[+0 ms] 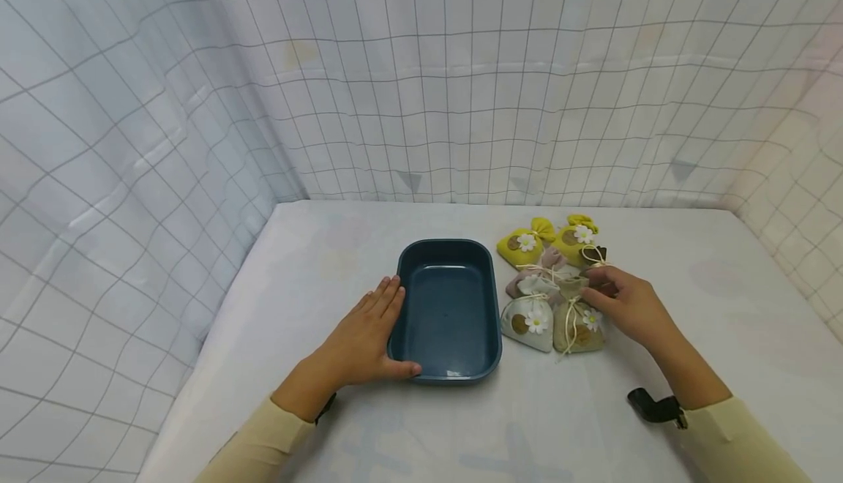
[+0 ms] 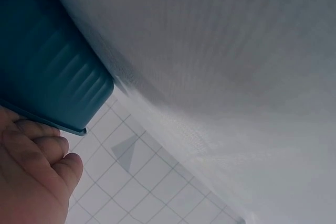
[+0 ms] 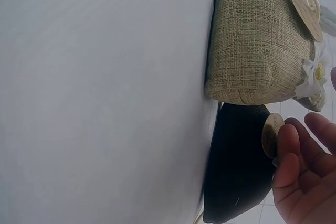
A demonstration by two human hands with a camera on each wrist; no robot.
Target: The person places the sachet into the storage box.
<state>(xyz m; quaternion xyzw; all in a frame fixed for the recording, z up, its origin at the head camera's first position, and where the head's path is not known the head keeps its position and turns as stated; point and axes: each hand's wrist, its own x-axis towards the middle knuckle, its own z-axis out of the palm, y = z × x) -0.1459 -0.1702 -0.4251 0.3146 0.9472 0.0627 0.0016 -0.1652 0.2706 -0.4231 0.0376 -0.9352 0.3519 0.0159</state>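
My left hand (image 1: 365,340) lies over the left rim of a dark blue rectangular basin (image 1: 448,318), fingers straight along its side and thumb at the near left corner. In the left wrist view its fingertips (image 2: 55,153) touch the basin's rim (image 2: 44,121). My right hand (image 1: 626,304) reaches among small drawstring sachets. Its bent fingers (image 3: 289,148) touch a black sachet (image 3: 233,166) near its round tag (image 3: 271,135), and the thumb looks apart from them. Nearest the thumb is a beige burlap sachet (image 1: 579,329) with a white flower. The right hand partly hides the black sachet in the head view.
Left of the beige sachet sits a pale grey one (image 1: 528,320), with a mauve sachet (image 1: 552,260) behind. Two yellow sachets (image 1: 519,247) (image 1: 573,241) lie at the back. A white cloth covers the table (image 1: 724,285); gridded white curtains (image 1: 461,102) stand behind and at both sides.
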